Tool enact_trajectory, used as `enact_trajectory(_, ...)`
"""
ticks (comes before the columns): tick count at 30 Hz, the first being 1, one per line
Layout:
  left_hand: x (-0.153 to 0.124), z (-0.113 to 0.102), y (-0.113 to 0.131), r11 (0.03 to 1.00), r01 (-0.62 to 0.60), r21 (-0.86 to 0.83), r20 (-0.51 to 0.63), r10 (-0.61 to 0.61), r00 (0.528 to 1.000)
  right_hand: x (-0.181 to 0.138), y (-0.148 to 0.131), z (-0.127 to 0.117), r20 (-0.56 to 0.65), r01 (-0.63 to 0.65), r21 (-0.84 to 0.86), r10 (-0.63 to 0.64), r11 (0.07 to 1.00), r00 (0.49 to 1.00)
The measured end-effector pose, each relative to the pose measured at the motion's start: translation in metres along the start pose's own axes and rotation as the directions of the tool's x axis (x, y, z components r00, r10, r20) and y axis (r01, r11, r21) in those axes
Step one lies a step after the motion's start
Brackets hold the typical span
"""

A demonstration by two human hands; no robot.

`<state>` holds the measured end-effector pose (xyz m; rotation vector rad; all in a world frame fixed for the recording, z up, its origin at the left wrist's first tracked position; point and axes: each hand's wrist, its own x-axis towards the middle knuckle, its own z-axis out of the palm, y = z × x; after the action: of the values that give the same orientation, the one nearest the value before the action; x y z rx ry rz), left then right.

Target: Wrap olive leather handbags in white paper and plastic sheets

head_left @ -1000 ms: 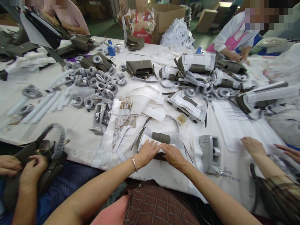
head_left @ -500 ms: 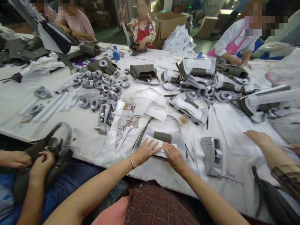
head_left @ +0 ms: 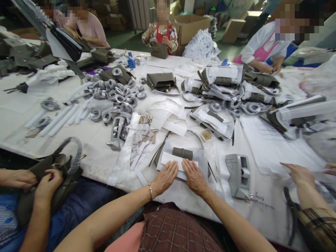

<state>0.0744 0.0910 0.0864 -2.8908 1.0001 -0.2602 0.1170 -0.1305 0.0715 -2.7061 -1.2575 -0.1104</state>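
Handbag (head_left: 182,153) carries its white strip (head_left: 165,158) in place; dark strap (head_left: 159,148) at 10 o'clock lies unwrapped. Left hand (head_left: 165,177) and right hand (head_left: 194,177) rest flat on strip, grip released.

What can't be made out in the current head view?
All in the head view:
White strip: partly hidden by the left hand and right hand.
Wrapped bag: near edge partly covered by the same hands.
Handwriting on the table: too small and blurred to read.
Far-right hand: cut off by the right edge.
Dish: contents too small to identify.
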Motion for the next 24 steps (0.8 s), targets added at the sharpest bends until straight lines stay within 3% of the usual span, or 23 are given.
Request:
enact_trajectory(3,0.014,0.012,0.015,0.999,0.038,0.018,0.002,-0.038,0.999,0.002,-0.001,-0.001,0.010,-0.020,0.034,0.020,0.999,1.000)
enact_trajectory(7,0.024,0.020,0.015,1.000,0.031,-0.004,-0.013,-0.031,0.999,0.005,-0.002,-0.003,0.010,-0.036,0.045,0.036,0.998,0.999)
enact_trajectory(10,0.028,0.006,0.004,1.000,-0.002,-0.011,-0.022,0.002,1.000,0.006,-0.004,-0.007,-0.022,-0.033,0.030,0.033,0.999,0.999)
enact_trajectory(14,0.040,-0.027,-0.014,0.992,-0.038,-0.116,0.014,0.040,0.999,0.008,-0.002,-0.016,-0.082,-0.045,-0.016,0.044,0.999,0.996)
enact_trajectory(18,0.052,-0.054,-0.023,0.980,-0.003,-0.201,0.016,0.007,1.000,0.015,0.008,-0.034,-0.065,-0.063,-0.028,0.061,0.998,0.996)
enact_trajectory(24,0.061,-0.058,-0.007,0.986,0.110,-0.123,-0.001,-0.111,0.994,0.027,0.014,-0.058,0.025,-0.063,-0.018,0.063,0.998,0.998)
